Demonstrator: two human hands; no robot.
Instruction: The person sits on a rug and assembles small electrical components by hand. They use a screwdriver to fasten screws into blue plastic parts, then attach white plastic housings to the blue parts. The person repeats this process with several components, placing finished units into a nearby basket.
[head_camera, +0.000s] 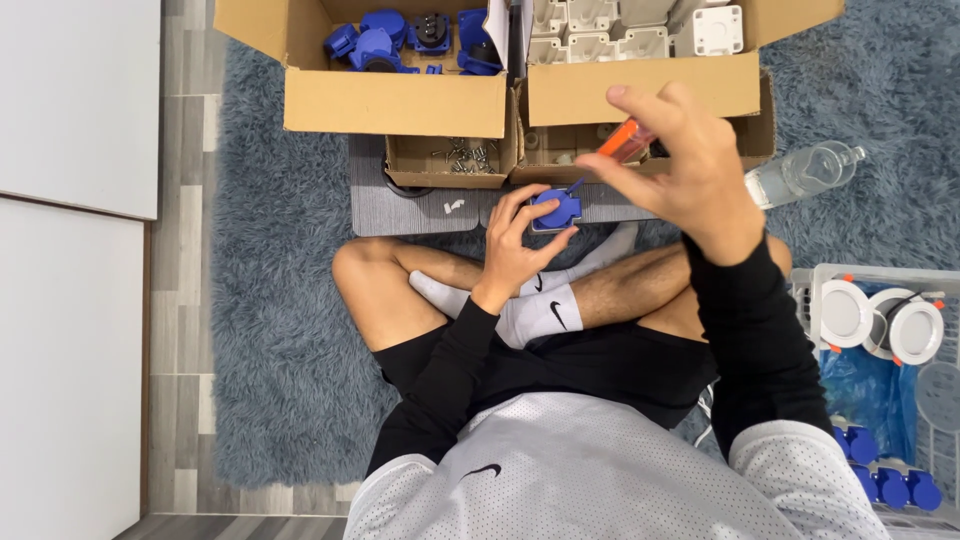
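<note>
1. The left hand (515, 250) curls its fingers around a small blue plastic socket part (556, 210), squarish with a round recess, held above the crossed legs at the edge of a ribbed grey mat (420, 210).
2. The right hand (680, 165) pinches a screwdriver with a translucent orange handle (628, 141); its thin metal shaft slants down to the blue part.
3. Behind the mat stand open corrugated cardboard boxes: one (390, 100) holds more glossy blue socket parts, another (640, 88) holds white moulded plastic housings.
4. A small low carton (452, 160) holds a scatter of small metal screws.
5. A clear plastic bottle (805, 172) lies on the shaggy grey-blue rug (270, 330).
6. At right, a white wire basket (880, 330) carries round white lamp fittings and blue pieces.
</note>
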